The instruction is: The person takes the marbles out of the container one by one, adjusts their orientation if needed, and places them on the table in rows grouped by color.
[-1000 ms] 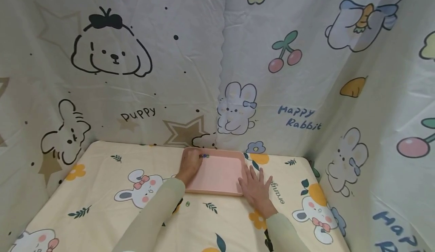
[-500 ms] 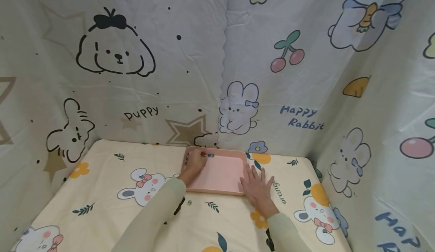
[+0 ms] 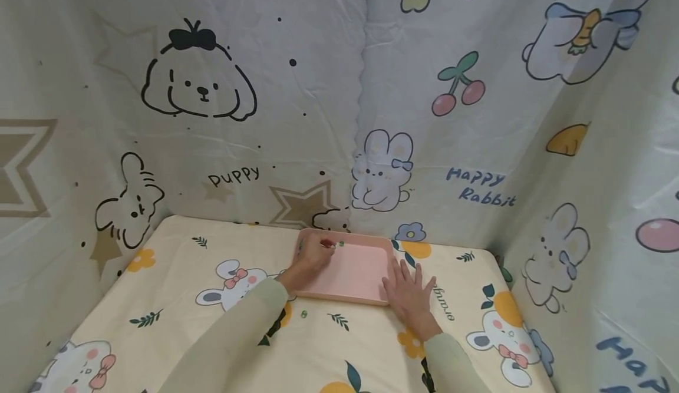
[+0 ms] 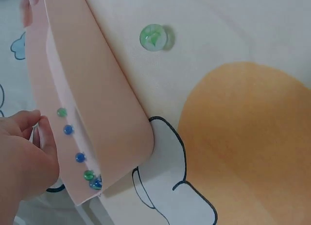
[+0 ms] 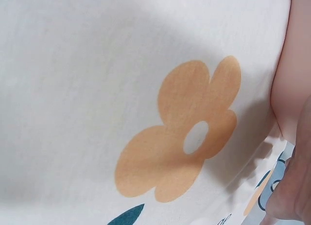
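A shallow pink tray [image 3: 350,272] lies on the cloth. My left hand [image 3: 314,257] reaches over its left part, with thumb and forefinger brought together near the back wall. They seem to pinch a small marble, mostly hidden by the fingertips [image 4: 35,117]. Close by in the tray, several marbles form a loose line, among them a green marble [image 4: 61,112] and a blue marble [image 4: 80,157]. A green marble [image 3: 341,244] shows just right of the fingertips. My right hand [image 3: 411,299] rests with spread fingers beside the tray's right edge, its fingertips at the rim.
A clear green marble [image 4: 154,38] lies on the cloth in front of the tray. The cream printed cloth [image 3: 212,346] covers the table. Printed curtains [image 3: 297,116] rise behind the table and at both sides.
My left hand has shifted slightly right along the tray's back wall, covering more of the marbles there. The right hand stays in place; the whole head view has drifted a little.
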### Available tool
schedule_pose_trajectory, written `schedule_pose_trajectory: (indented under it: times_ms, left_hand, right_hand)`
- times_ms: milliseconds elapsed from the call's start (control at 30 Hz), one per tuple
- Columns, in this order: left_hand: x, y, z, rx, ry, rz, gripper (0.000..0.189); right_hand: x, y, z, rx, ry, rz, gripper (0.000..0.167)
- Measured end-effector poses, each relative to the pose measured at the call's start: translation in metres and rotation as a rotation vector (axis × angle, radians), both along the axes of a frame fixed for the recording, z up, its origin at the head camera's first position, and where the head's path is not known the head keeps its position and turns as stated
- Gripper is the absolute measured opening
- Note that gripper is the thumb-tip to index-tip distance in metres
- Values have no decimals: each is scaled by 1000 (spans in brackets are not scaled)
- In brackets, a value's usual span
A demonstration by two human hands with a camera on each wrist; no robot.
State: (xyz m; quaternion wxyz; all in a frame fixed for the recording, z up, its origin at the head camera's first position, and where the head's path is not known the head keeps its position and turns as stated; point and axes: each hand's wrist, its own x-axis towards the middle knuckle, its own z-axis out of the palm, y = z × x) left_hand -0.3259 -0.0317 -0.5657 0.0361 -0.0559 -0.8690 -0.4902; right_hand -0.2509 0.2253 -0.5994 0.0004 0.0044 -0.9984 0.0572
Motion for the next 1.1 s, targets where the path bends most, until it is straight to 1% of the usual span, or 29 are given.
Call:
schedule_pose_trajectory:
  times_ms: [167, 233, 300, 433, 500, 600, 700, 833, 967, 1100]
  left_hand:
    - [9, -5, 6, 104, -95, -24, 16]
    - [14, -7, 9, 133, -113, -43, 16]
    - [19, -9, 11, 136, -115, -66, 15]
    - [29, -13, 16, 98, -67, -125, 12]
    - [34, -15, 18, 72, -33, -167, 11]
    - [43, -18, 21, 26, -19, -213, 10]
    - [54, -18, 23, -10, -33, -260, 9]
    - [69, -17, 25, -18, -68, -304, 10]
    - [84, -14, 23, -19, -108, -322, 10]
    - [98, -11, 19, -23, -117, -335, 10]
  right_hand:
    - [0, -2, 0, -13, -17, 0, 69]
    - [0, -2, 0, -17, -16, 2, 69]
    - [-1, -2, -1, -17, -13, 5, 70]
    - [0, -2, -1, -18, -3, 3, 70]
    - [0, -2, 0, -20, -6, 4, 70]
    - [-1, -1, 0, -38, -14, 11, 69]
    - [0, 0, 0, -54, -18, 17, 69]
    - [1, 1, -1, -62, -8, 21, 69]
    - [0, 1, -2, -64, -4, 20, 69]
    - [0, 1, -2, -60, -9, 20, 70]
